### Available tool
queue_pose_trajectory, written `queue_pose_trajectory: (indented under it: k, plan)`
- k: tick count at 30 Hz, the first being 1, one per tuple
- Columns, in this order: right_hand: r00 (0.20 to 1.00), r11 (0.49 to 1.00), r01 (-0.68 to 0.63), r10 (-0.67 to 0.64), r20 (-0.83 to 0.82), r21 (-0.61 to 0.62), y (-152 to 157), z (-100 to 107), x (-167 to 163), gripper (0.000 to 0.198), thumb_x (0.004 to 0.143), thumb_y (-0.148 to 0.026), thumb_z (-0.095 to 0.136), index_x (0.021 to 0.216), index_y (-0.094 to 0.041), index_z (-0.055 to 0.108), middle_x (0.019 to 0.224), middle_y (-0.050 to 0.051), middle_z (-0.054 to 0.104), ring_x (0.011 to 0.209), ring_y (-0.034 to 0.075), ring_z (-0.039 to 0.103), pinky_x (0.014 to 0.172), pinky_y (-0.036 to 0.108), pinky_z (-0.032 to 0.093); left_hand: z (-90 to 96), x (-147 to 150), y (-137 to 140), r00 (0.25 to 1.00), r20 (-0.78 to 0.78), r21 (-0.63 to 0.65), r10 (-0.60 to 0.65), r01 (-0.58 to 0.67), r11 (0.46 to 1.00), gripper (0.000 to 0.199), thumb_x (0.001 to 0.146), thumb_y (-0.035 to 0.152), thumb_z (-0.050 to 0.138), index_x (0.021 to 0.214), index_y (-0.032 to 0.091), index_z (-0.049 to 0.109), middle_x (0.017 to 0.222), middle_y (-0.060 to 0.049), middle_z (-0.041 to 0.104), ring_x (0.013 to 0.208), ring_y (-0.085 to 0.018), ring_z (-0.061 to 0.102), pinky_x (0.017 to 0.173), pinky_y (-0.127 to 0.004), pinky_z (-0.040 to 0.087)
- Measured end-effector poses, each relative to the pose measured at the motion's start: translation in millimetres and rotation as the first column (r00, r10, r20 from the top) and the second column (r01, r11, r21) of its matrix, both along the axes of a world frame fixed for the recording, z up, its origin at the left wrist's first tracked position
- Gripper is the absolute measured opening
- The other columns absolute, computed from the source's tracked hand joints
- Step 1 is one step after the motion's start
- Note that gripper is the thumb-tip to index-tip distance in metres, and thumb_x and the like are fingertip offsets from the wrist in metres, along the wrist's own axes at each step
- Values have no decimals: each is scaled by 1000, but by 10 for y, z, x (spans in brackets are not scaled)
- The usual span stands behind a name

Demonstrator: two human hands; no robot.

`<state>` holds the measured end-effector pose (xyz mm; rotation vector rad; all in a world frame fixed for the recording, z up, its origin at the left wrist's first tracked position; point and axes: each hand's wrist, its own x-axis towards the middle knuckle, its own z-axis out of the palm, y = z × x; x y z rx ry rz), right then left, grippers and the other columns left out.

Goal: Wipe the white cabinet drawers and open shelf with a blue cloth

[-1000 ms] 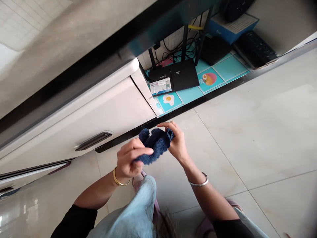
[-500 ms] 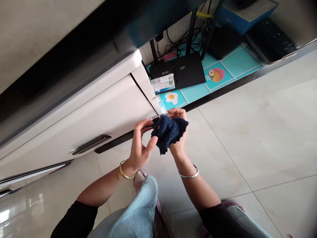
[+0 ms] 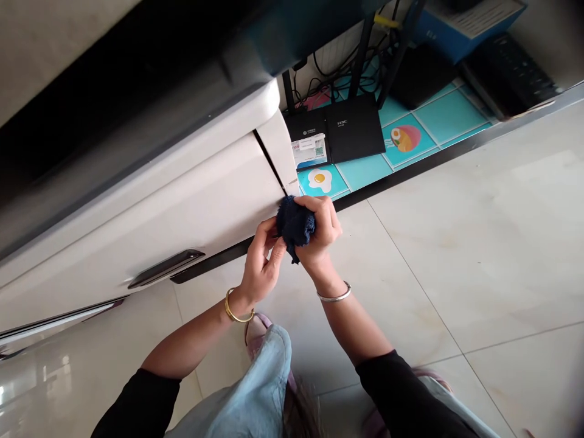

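Observation:
A dark blue fluffy cloth is bunched up between my two hands, in front of the lower corner of the white drawer cabinet. My right hand is closed around the cloth's right side, fingers curled over it. On the other side, my left hand pinches the cloth's left edge between thumb and fingers; some fingertips are hidden behind it. A gold bangle circles my left wrist and a silver one my right.
A black router with upright antennas sits on a shelf lined with turquoise patterned tiles. Cables, a blue box and a black device stand behind and right. A dark handle juts from the drawer front. Pale floor tiles lie below.
The cloth was spread loosely over my right hand; now it is bunched up. My right hand has turned and closed on it, and my left fingers have come together at its edge.

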<state>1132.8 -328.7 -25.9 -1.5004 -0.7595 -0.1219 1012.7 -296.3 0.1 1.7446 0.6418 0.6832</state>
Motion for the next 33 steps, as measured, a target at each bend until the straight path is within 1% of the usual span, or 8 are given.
queue_pose_trajectory:
  k: [4,7,10,14,18,23,28,33]
  plan:
    - [975,990,59,-84,204,128,108,65,35,19,102,-28,48,106,-27,66,83,2,63,72,15,64,67,30,53,59,13,35,998,68,33,1,-4,999,33,104,33,56,136,26,54,123,-6,68,108,-17,69,87,-26,59]
    - [952,968,52,-123,281,247,157,182,61,18,100,-21,51,108,-25,66,81,1,63,70,14,64,64,29,53,121,29,35,990,137,70,26,-36,997,35,102,36,58,136,29,55,121,-5,66,105,-18,68,84,-27,60]
    - [963,968,42,-105,248,248,138,212,52,15,99,-16,53,103,-25,66,79,1,62,69,14,62,64,29,52,116,27,-16,990,140,26,31,-35,999,35,102,37,58,136,29,55,119,-6,64,103,-17,66,87,-27,59]
    - [983,975,36,-73,167,218,122,177,32,20,97,-8,54,99,-25,64,77,-3,60,67,11,59,63,26,50,65,5,-93,997,71,-70,20,-15,997,37,101,35,60,136,26,52,124,-8,60,112,-19,62,96,-31,57]
    - [978,950,34,-96,186,311,157,225,44,18,98,-11,54,101,-25,66,81,-2,62,71,12,63,66,28,52,92,17,-112,988,153,7,27,-28,1000,43,98,38,64,138,27,50,127,-8,56,114,-21,61,100,-35,55]
    - [981,979,31,-69,184,200,127,218,46,17,97,-12,53,101,-26,63,78,-3,60,68,12,60,63,27,50,83,33,-154,998,53,-41,19,-17,999,45,97,36,65,137,26,47,127,-9,54,113,-21,59,98,-35,55]
    - [973,965,19,-78,218,261,126,246,46,19,97,-12,51,103,-27,62,81,-1,61,71,12,61,66,28,51,73,33,-171,991,133,18,12,-14,1000,52,95,35,67,141,28,45,131,-9,50,118,-22,56,101,-35,53]
    - [967,986,37,-77,243,163,112,223,78,19,94,-10,51,99,-26,61,76,-3,59,64,11,57,60,26,48,45,34,-214,1000,27,-56,4,-2,998,56,95,36,68,143,27,42,134,-11,50,123,-24,54,102,-38,53]
